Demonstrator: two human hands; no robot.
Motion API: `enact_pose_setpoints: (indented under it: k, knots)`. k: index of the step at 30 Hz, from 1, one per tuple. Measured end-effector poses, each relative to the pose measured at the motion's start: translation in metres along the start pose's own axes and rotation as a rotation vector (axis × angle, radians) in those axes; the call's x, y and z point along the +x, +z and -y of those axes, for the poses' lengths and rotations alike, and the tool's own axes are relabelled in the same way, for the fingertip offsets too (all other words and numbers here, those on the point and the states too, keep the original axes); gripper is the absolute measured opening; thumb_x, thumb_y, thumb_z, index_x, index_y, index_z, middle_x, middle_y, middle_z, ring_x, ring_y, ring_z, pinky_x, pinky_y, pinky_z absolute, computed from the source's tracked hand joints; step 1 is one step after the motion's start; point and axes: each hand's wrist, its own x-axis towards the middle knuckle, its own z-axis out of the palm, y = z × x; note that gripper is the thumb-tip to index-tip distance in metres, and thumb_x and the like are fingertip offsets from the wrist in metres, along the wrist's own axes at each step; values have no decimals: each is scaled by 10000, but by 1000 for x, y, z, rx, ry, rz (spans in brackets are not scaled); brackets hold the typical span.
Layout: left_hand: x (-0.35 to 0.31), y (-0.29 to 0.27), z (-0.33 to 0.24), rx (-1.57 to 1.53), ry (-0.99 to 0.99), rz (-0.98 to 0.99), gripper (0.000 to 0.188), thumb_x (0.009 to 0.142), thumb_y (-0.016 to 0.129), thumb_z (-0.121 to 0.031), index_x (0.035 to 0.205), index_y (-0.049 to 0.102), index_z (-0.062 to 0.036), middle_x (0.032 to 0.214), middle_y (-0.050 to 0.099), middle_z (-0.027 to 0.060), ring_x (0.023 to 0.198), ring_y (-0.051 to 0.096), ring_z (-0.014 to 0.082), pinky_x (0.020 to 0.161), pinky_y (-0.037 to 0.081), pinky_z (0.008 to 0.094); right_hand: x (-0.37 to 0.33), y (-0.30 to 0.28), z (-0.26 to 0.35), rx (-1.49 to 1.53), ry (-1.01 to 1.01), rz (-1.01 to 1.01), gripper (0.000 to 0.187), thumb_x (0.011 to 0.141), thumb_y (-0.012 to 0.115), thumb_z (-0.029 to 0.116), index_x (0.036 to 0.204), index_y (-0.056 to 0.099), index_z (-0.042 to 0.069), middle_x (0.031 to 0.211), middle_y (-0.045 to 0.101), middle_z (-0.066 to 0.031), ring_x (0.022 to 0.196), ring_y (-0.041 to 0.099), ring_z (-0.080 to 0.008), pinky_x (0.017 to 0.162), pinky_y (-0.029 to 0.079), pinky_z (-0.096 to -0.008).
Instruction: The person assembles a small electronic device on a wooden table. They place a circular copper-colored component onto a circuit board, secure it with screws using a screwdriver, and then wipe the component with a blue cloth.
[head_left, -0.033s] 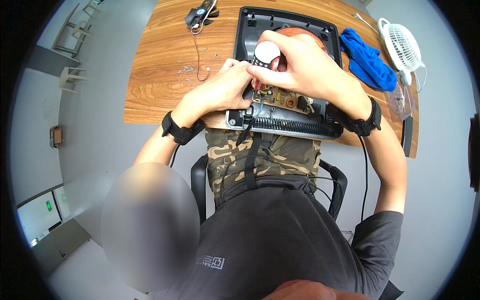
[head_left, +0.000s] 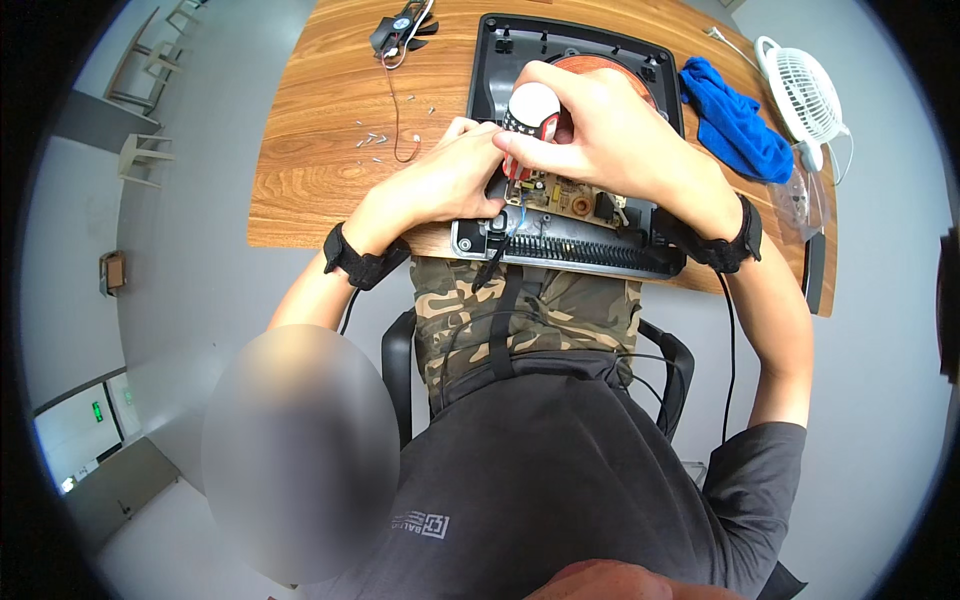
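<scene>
An opened induction cooker has its black housing (head_left: 585,258) lying at the table's front edge. Inside it are a copper coil (head_left: 610,68), partly covered by my right hand, and a tan circuit board (head_left: 572,197) nearer to me. My right hand (head_left: 610,130) is closed around a screwdriver (head_left: 533,108) with a thick red, black and white handle. It stands nearly upright over the board's left part; its tip is hidden. My left hand (head_left: 445,180) grips the housing's left edge, thumb toward me, some fingers hidden behind the screwdriver. Blue wires (head_left: 521,213) run below the board.
Several loose screws (head_left: 375,138) lie on the wooden table (head_left: 310,185) at the left. A small black cooling fan (head_left: 404,30) with a trailing wire is at the far left. On the right are a blue cloth (head_left: 735,120), a white fan (head_left: 802,92) and a clear plastic bag (head_left: 800,203).
</scene>
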Motion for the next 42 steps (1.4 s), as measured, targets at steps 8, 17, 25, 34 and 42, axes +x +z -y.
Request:
enact_pose_setpoints:
  k: [8, 17, 25, 34, 42]
  knots:
    - [-1, 3, 2, 19, -31, -1, 415, 702, 788, -148, 1063, 646, -1, 1077, 609, 181, 1086, 526, 374, 1041, 405, 453, 9, -10, 5, -170, -137, 39, 371, 883, 759, 307, 1067, 640, 7, 925, 711, -182, 883, 721, -375, 741, 575, -429]
    - [-1, 0, 1, -98, -20, -90, 348, 698, 803, -125, 978, 629, -13, 1001, 630, 172, 1064, 570, 350, 1049, 395, 438, 16, -24, 48, -425, -28, 303, 384, 883, 755, 349, 1007, 646, 2, 751, 683, -173, 781, 717, -352, 708, 572, -433]
    - [0, 0, 2, -38, 120, -88, 407, 702, 802, -117, 1056, 627, -23, 1048, 653, 170, 1096, 585, 351, 1056, 402, 440, 26, -32, 52, -365, -3, 430, 336, 895, 686, 266, 999, 636, -49, 735, 679, -214, 781, 713, -392, 715, 574, -453]
    - [-2, -7, -8, -38, 33, -57, 568, 690, 816, -117, 1199, 573, -52, 1107, 664, 159, 1128, 579, 360, 1061, 387, 457, 32, -30, 61, -508, 37, 424, 357, 913, 685, 310, 992, 658, -37, 705, 681, -188, 710, 714, -379, 645, 583, -436]
    - [-3, -7, -6, -105, -4, -20, 612, 696, 807, -112, 1272, 606, -62, 1162, 678, 152, 1157, 571, 355, 1085, 375, 439, 28, -30, 61, -337, 33, 535, 306, 951, 666, 237, 1107, 638, -25, 873, 702, -222, 859, 722, -387, 734, 589, -441]
